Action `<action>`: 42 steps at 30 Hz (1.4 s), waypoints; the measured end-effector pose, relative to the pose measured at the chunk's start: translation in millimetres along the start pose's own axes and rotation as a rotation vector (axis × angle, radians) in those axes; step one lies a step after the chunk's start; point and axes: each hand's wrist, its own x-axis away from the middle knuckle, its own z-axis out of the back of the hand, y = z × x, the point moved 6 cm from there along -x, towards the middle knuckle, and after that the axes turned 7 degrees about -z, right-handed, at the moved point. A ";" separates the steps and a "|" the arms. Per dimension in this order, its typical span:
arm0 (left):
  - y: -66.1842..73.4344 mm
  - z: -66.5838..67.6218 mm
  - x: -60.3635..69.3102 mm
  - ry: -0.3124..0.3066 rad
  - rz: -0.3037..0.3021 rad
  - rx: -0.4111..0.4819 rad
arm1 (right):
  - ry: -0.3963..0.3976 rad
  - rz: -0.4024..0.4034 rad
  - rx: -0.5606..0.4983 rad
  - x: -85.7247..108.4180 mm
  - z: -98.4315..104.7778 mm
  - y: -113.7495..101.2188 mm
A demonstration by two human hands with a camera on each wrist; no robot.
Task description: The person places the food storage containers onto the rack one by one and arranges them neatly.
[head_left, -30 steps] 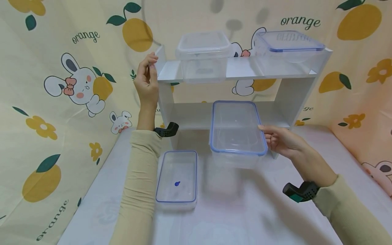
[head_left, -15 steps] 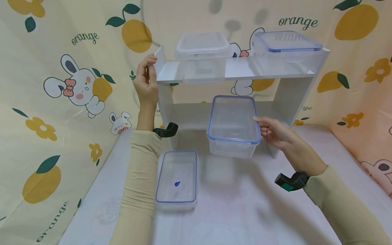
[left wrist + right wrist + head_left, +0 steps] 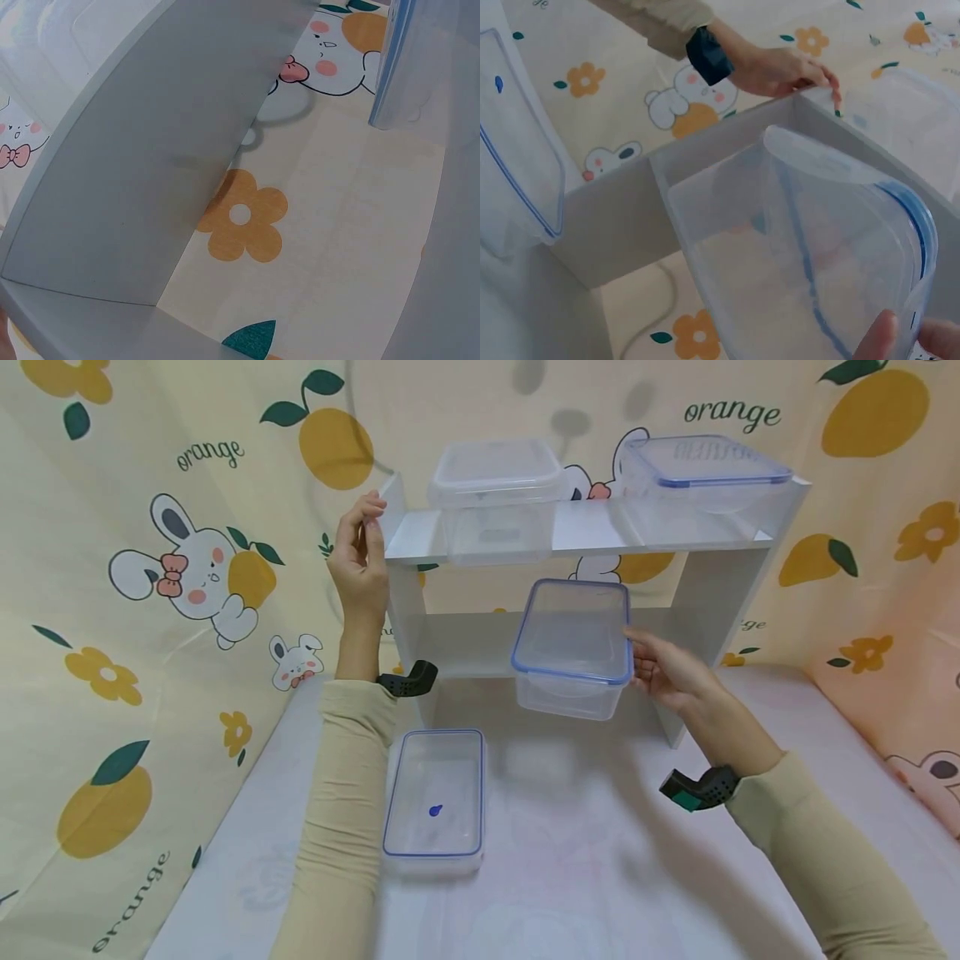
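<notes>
My right hand (image 3: 671,677) grips the right side of a clear rectangular food container (image 3: 573,635) with a blue-rimmed lid. In the head view the container is lifted and slightly tilted, in front of the middle opening of a white shelf unit (image 3: 465,643). The right wrist view shows a fingertip (image 3: 881,337) at the edge of this food container. My left hand (image 3: 360,552) is raised at the unit's upper left corner, its fingers relaxed. From the right wrist camera, the left hand (image 3: 787,73) appears to rest on the corner of the side panel.
On the top board stand a frosted-lid container (image 3: 495,497) at left and a blue-rimmed container (image 3: 708,485) at right. A shallow blue-rimmed container (image 3: 435,793) lies on the white tabletop (image 3: 570,877). Patterned cloth (image 3: 187,710) surrounds the table.
My right hand has carried the food container forward and up, toward the shelf unit's middle opening. The left hand has stayed in place.
</notes>
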 end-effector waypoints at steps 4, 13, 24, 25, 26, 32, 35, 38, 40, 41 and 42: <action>-1.0 0.5 0.0 0.005 0.004 0.012 | 0.037 -0.003 -0.007 3.6 3.4 2.1; -1.3 0.1 -0.3 0.001 -0.006 0.015 | 0.031 0.086 0.110 23.2 6.1 9.9; -1.8 0.3 -0.4 -0.001 -0.009 0.014 | 0.117 0.616 0.295 58.5 -10.2 12.1; -1.8 0.1 -0.5 -0.003 -0.009 0.015 | 0.127 0.680 0.306 62.3 -13.6 12.5; -1.7 0.0 -0.5 -0.004 -0.010 0.014 | 0.141 0.741 0.318 66.1 -17.0 12.9; -1.0 0.0 -0.5 -0.012 -0.013 0.017 | 0.294 1.034 0.488 86.4 -37.5 19.2; -0.1 -0.2 -0.6 -0.016 -0.018 0.015 | 0.387 1.204 0.601 94.2 -48.2 24.2; 1.0 0.0 -0.7 -0.016 -0.022 0.010 | 0.431 1.414 0.652 96.0 -58.2 32.1; 1.7 0.0 -0.8 -0.016 -0.025 0.007 | 0.445 1.559 0.679 94.4 -64.9 39.8; 1.7 -0.2 -0.7 -0.017 -0.023 0.007 | 0.440 1.626 0.692 93.0 -68.5 44.1; 1.8 -0.3 -0.7 -0.018 -0.024 0.006 | 0.438 1.689 0.716 91.4 -72.3 48.7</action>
